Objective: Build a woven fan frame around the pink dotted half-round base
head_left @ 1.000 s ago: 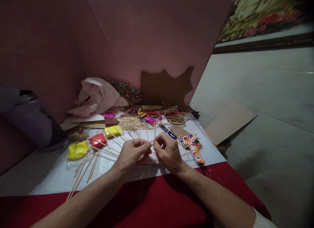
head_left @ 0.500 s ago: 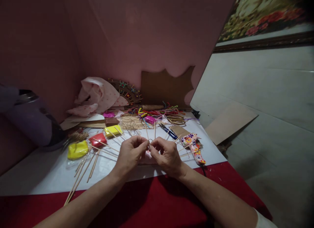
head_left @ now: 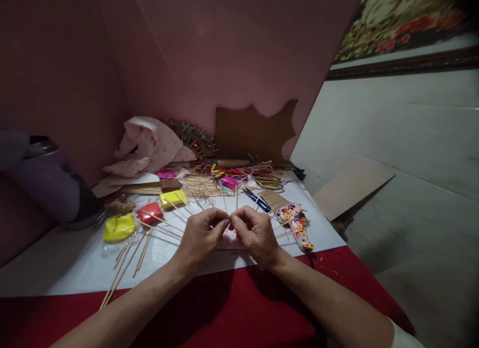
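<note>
My left hand (head_left: 200, 238) and my right hand (head_left: 258, 235) meet fingertip to fingertip above the white sheet. Both are closed in a pinch, thumb against forefinger. What lies between the fingertips is tiny and dark, too small to name. Just under them is a pale pink piece with red spots (head_left: 230, 240), partly covered by my hands. Thin wooden sticks (head_left: 236, 198) fan out around it to the left, the far side and the right. Blue thread snips (head_left: 257, 200) lie beyond my right hand, and a flower-patterned glue gun (head_left: 297, 225) is to its right.
Yellow packet (head_left: 119, 228), red packet (head_left: 149, 213) and loose sticks (head_left: 144, 250) lie left. Behind are bundled sticks (head_left: 204, 184), a twine roll (head_left: 232, 163), colourful cords (head_left: 262, 166), spotted cloth (head_left: 147, 143) and cut brown card (head_left: 254, 131). A purple flask (head_left: 52, 183) stands far left.
My fingertips have shifted slightly right and pressed closer together. A small loop that showed between them earlier is no longer visible. The things around have stayed put.
</note>
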The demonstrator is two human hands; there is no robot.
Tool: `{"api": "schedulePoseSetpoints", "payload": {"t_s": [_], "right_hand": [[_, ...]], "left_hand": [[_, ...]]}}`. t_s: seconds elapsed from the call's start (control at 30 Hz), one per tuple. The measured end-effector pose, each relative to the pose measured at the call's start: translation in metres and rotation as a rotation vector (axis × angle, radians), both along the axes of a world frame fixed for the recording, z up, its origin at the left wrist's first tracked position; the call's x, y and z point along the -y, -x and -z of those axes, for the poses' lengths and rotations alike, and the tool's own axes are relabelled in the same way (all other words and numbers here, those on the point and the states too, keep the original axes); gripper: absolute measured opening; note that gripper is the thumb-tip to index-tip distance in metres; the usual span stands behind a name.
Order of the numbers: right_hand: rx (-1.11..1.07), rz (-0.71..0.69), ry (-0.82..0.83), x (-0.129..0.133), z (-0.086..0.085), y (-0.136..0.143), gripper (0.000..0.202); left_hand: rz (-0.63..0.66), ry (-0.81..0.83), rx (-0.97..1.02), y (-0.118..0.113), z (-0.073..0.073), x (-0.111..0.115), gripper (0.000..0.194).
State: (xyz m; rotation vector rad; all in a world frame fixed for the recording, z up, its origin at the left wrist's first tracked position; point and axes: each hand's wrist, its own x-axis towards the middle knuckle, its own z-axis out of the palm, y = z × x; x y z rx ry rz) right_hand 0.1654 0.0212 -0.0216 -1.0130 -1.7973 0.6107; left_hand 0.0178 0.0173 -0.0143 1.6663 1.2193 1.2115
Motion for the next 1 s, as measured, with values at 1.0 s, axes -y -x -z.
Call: {"api": "schedulePoseSetpoints", "payload": {"t_s": [1.0], "right_hand": [[-0.003,0.009,-0.058,-0.004,-0.002,0.001,0.009]], "left_hand": [[0.012,0.330,0.353,-0.003,-0.011,0.002,0.020]]}}
